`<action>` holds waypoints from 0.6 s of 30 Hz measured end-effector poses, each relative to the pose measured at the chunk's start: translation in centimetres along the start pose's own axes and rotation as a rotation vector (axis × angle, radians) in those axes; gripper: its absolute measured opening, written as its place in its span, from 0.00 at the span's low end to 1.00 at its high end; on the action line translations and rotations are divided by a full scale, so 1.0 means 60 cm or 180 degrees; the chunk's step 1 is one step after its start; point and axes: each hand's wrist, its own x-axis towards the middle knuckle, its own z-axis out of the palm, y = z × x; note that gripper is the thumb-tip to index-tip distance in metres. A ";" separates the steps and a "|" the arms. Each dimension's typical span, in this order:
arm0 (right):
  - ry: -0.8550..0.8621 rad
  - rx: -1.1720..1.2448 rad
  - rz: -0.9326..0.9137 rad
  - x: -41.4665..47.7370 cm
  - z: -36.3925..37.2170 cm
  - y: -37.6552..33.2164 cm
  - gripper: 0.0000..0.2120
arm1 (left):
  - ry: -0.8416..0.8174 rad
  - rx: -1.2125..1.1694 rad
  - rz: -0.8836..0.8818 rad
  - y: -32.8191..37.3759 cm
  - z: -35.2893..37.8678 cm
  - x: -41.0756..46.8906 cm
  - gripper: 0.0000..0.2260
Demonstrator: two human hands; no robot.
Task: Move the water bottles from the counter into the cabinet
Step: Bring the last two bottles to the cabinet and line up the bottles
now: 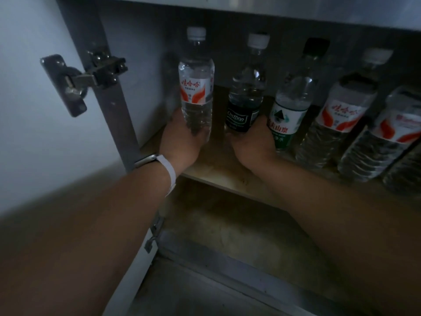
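Red-label bottle [196, 87]: upright inside the cabinet [227, 176], leftmost — your left hand [182, 137] wraps its base.
Black-label bottle [246, 96]: next along, upright — your right hand [252, 142] curls round its bottom.
Green-label bottle [288, 119]: just right, beside your right hand.

The wooden shelf [218, 173] carries a row of upright water bottles. The green-label bottle [289, 115] stands on it, with a red-label bottle [339, 119] and a far-right bottle [387, 137] close beside. My left hand [182, 137] grips the leftmost bottle [196, 87] and my right hand [252, 142] the dark-label bottle [245, 103], low at the board; whether their bases touch it I cannot tell.
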 end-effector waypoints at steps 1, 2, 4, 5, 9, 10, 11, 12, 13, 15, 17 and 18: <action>-0.0018 0.0010 0.0034 0.000 0.000 0.000 0.30 | -0.0009 -0.0029 0.0022 -0.003 0.003 0.007 0.18; -0.0026 0.0014 0.0050 0.000 0.000 0.000 0.30 | -0.0021 -0.0051 0.0038 -0.004 0.006 0.012 0.20; -0.0035 -0.0016 0.0046 0.000 0.002 0.002 0.30 | -0.0058 -0.0085 0.0092 -0.004 0.012 0.023 0.19; -0.0046 -0.0037 0.0044 0.000 0.002 0.003 0.30 | -0.0079 -0.0091 0.0118 -0.003 0.015 0.026 0.19; -0.0131 -0.0110 0.0034 0.004 0.002 0.004 0.31 | -0.0217 0.0130 0.0299 -0.013 0.019 0.040 0.21; -0.0131 -0.0126 0.0032 0.003 0.002 0.004 0.31 | -0.0252 0.0198 0.0325 -0.015 0.018 0.042 0.22; -0.0145 -0.0140 0.0030 0.002 0.001 0.003 0.31 | -0.0277 0.0249 0.0312 -0.017 0.018 0.043 0.22; -0.0176 -0.0164 0.0034 0.002 0.000 0.003 0.31 | -0.0293 0.0283 0.0277 -0.015 0.017 0.043 0.22; -0.0218 -0.0200 0.0045 0.003 -0.003 0.002 0.32 | -0.0298 0.0278 0.0236 -0.013 0.018 0.042 0.22; -0.0357 -0.0232 0.0074 0.001 -0.009 -0.002 0.34 | -0.0329 0.0250 0.0124 -0.011 0.017 0.040 0.20; -0.0471 -0.0121 0.0084 -0.003 -0.018 -0.004 0.35 | -0.0386 0.0337 0.0038 -0.008 0.019 0.043 0.18; -0.0519 -0.0053 0.0080 -0.006 -0.022 -0.002 0.36 | -0.0450 0.0466 -0.0028 -0.008 0.020 0.043 0.16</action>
